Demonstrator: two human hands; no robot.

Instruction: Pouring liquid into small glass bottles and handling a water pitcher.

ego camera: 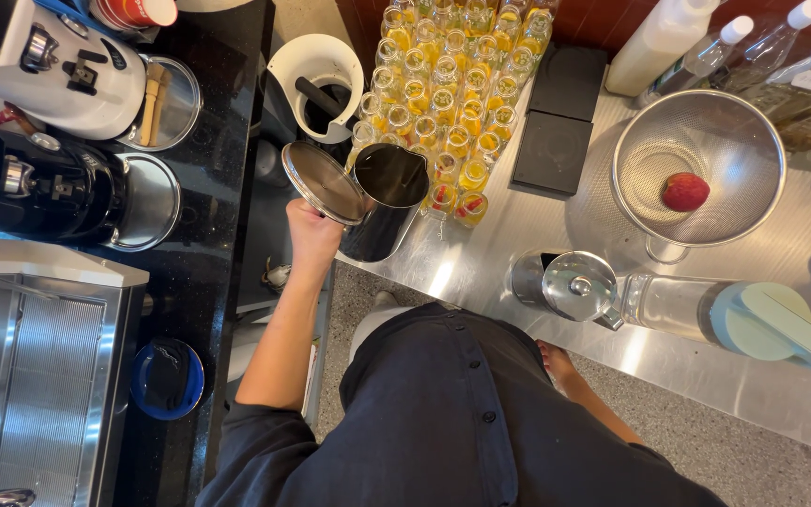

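Note:
My left hand [313, 235] is closed around the handle side of a tall steel pitcher [389, 202], held at the left end of the steel counter [781, 253]. A round steel lid [324, 183] stands tilted open at the pitcher's rim, right above my fingers. The pitcher's inside looks dark. Just behind it stand several small glass bottles [448, 84] of yellow liquid, packed close together. My right hand [558, 366] hangs low by my hip, below the counter's front edge and mostly hidden by my dark shirt. It touches nothing that I can see.
A steel strainer bowl [739, 141] holds one red strawberry [684, 192]. In front lie a small lidded steel pot [570, 282] and a clear jar with a mint lid [762, 324]. Black square mats [556, 150], a white tub [316, 70], grinders [58, 188] and an espresso machine [39, 376] surround me.

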